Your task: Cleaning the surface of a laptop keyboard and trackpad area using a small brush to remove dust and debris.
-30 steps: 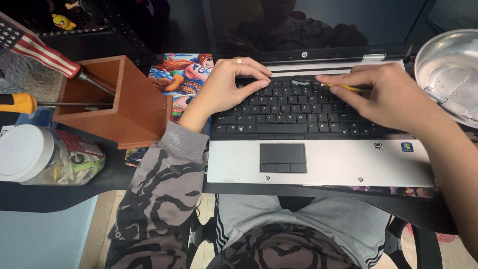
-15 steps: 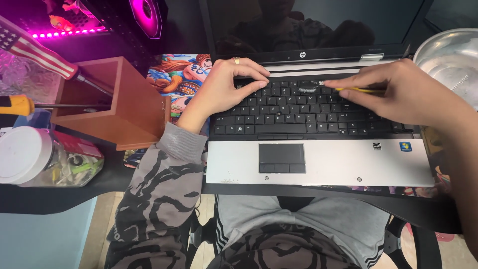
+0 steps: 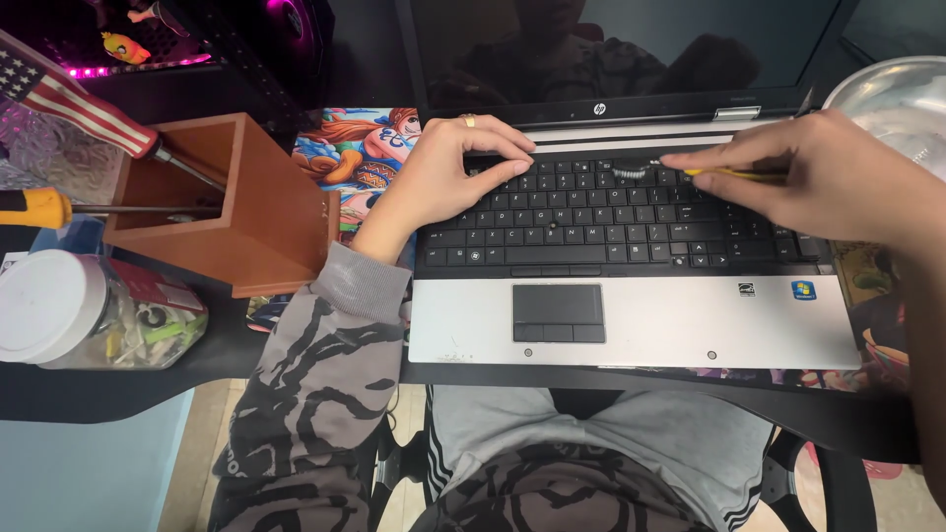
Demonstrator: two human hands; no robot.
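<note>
**Operator:** Since the frame a second ago, my right hand (image 3: 818, 177) has drawn back toward the right side of the laptop (image 3: 631, 325), and the tool tip now sits at the top key row rather than further left. My left hand (image 3: 443, 177) has barely shifted.

**Reviewer:** Report near to far.

**Operator:** Nearest: my lap and patterned left sleeve (image 3: 315, 374). Next, the palm rest and touchpad (image 3: 558, 313), untouched. Then the keyboard (image 3: 621, 212). My left hand lies flat and open on its upper left keys, fingers spread, gripping nothing. My right hand is closed in a pinch on a thin yellow-handled tool (image 3: 734, 174), whose tip meets a small pale part (image 3: 631, 171) at the top row. I cannot tell whether that part is loose or attached.

**Reviewer:** Step in hand?

**Operator:** I judge it to be working a key-row component with the tool. The next move calls for a steady tip and the left hand bracing the chassis.

**Reviewer:** Further out?

**Operator:** On the tabletop, a wooden box (image 3: 232, 212) and lidded jar (image 3: 89, 310) left; a metal bowl (image 3: 887, 94) right.
</note>
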